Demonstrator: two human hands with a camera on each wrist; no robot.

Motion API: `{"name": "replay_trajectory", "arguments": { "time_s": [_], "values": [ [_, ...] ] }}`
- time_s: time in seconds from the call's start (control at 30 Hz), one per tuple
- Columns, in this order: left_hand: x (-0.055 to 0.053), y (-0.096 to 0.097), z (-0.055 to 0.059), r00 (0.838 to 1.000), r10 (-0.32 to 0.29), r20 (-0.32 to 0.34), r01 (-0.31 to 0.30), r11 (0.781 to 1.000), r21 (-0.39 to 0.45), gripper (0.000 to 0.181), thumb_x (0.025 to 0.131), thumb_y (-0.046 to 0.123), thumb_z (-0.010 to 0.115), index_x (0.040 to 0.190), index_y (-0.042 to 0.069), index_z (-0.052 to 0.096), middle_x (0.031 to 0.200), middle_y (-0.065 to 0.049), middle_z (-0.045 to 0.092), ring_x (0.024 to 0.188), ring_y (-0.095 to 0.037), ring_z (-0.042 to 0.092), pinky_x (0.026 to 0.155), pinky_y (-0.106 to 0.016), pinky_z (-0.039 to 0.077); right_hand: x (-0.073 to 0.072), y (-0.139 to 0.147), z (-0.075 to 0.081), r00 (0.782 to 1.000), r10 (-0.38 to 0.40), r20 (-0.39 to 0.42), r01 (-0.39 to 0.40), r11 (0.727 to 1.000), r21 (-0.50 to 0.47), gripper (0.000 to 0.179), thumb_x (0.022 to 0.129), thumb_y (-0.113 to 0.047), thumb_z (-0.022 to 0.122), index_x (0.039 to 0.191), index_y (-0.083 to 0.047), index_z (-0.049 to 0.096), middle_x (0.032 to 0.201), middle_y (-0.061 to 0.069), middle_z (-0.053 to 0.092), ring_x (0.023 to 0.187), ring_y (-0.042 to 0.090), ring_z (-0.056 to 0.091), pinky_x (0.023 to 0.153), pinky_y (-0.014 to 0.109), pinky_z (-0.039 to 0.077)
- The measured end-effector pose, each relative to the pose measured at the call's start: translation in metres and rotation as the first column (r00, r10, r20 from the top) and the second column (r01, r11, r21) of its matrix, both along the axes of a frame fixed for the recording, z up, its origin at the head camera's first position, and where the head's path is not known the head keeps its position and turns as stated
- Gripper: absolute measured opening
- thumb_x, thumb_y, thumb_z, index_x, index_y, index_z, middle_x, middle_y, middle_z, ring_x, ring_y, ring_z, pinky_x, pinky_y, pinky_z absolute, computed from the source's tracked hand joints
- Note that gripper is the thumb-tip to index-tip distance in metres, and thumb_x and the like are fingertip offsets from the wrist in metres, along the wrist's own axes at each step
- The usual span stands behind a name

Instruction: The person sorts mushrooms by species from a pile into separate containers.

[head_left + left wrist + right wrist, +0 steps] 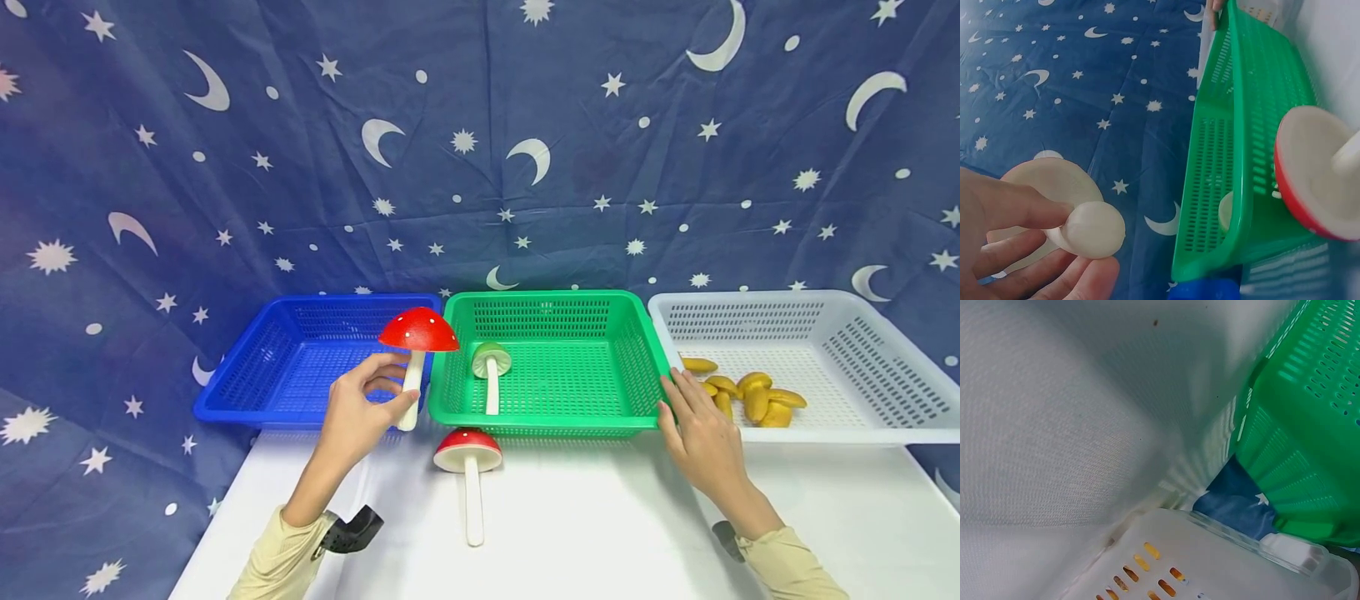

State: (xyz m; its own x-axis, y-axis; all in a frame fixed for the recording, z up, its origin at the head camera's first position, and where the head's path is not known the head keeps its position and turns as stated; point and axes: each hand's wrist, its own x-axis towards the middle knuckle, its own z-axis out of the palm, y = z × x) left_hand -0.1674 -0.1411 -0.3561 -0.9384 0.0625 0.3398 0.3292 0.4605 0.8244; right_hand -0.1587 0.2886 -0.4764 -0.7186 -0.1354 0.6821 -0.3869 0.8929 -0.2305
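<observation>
My left hand (360,417) pinches the white stem of a red-capped toy mushroom (418,330) between thumb and fingers. It holds the mushroom upright, near the gap between the blue basket (225,408) and the green basket (540,422). In the left wrist view the stem's round end (1094,230) faces the camera. A second red-capped mushroom (472,492) lies on the table, its cap against the green basket's front. Inside that basket is a green-capped mushroom (492,379). My right hand (703,437) rests with extended fingers where the green and white baskets meet.
The white basket (847,435) on the right holds several yellow-brown toy mushrooms (756,396). All three baskets stand side by side along the back of the white table (585,517). Behind them hangs a dark blue cloth (480,183) with moons and stars.
</observation>
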Motion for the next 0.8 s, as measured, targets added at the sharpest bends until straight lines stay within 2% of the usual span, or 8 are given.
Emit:
{"name": "replay_trajectory", "arguments": {
  "time_s": [0.2, 0.47, 0.8],
  "values": [
    [-0.01, -0.006, 0.001, 0.999, 0.023, 0.03, -0.022, 1.0, -0.012, 0.036, 0.076, 0.006, 0.078, 0.11, 0.007, 0.067, 0.097, -0.012, 0.069, 0.079, -0.022, 0.067, 0.062, -0.026, 0.052, 0.0, 0.0, 0.0, 1.0, -0.007, 0.005, 0.007, 1.0, 0.003, 0.04, 0.092, -0.017, 0.051, 0.124, 0.006, 0.057, 0.131, 0.024, 0.053, 0.123, 0.041, 0.047, 0.075, 0.056, 0.049],
    [-0.026, -0.015, -0.001, 0.998, 0.039, 0.05, -0.04, 0.999, 0.006, 0.036, 0.077, 0.005, 0.076, 0.111, 0.006, 0.066, 0.098, -0.014, 0.068, 0.08, -0.025, 0.066, 0.053, -0.029, 0.054, 0.0, -0.001, 0.0, 1.0, -0.003, 0.005, 0.003, 1.0, 0.004, 0.04, 0.092, -0.017, 0.051, 0.124, 0.006, 0.057, 0.131, 0.023, 0.053, 0.124, 0.039, 0.046, 0.078, 0.057, 0.049],
    [-0.048, -0.025, -0.007, 0.988, 0.077, 0.136, -0.082, 0.996, 0.034, 0.039, 0.075, 0.002, 0.076, 0.113, 0.005, 0.064, 0.097, -0.016, 0.067, 0.077, -0.022, 0.066, 0.05, -0.034, 0.054, 0.0, -0.001, 0.0, 1.0, -0.006, 0.003, 0.006, 1.0, 0.009, 0.04, 0.092, -0.017, 0.051, 0.125, 0.006, 0.057, 0.131, 0.023, 0.053, 0.124, 0.039, 0.047, 0.078, 0.056, 0.049]
  ]
}}
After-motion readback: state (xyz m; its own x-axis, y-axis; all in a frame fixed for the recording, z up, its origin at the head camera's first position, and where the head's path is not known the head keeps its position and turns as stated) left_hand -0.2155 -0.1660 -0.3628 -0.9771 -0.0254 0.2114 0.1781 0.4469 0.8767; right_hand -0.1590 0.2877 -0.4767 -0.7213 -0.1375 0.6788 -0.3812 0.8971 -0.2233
